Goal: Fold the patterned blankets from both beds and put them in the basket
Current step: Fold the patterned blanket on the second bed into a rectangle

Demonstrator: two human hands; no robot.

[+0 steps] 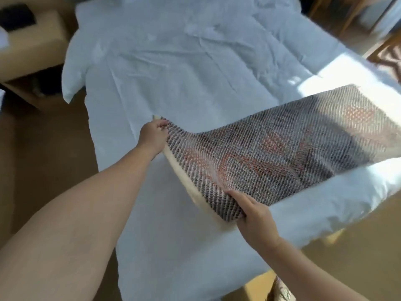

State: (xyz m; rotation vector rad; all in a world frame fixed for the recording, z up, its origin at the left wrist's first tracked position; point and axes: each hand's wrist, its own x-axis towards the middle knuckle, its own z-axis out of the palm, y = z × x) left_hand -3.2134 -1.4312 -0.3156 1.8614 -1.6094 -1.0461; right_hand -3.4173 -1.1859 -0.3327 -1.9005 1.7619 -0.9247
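We hold the patterned blanket (282, 153) by one short end, above the bed.

The blanket is a dark-and-pale weave with reddish patches and a cream edge, and we can read no label or writing on it. Our left hand (152, 136) pinches its far corner, fingers closed on the cloth; our right hand (255, 216) grips the near corner, fingers curled under the fabric and thumb on top. The held end is lifted off the white sheet (178, 83), while the rest stretches away to the right across the mattress into a sunlit patch. Left of the bed stands a tan nightstand (32, 51) with a dark object on top. We see no basket in view.
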